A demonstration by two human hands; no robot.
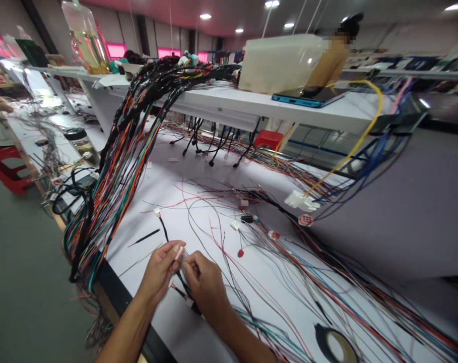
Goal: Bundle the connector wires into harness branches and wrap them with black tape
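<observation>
My left hand (164, 264) pinches a small white connector (179, 252) between thumb and fingers, above the white table (145, 201). Close beside it, the fingers of my right hand (204, 277) are pressed together at thin wires by the connector; the exact grip is partly hidden. Under both hands runs a black-sleeved cable (163, 227) with a white plug (156, 213) at its far end. A black pointed tool (144, 237) lies to the left of my hands, with a thin white-handled tool (149, 252) near it.
A thick wire harness (126, 151) hangs off the shelf (221, 103) at the left. Loose wires (327, 297) with several connectors spread over the right side. A roll of black tape (336, 345) lies at the front right. On the shelf are a plastic bin (277, 63) and a phone (299, 101).
</observation>
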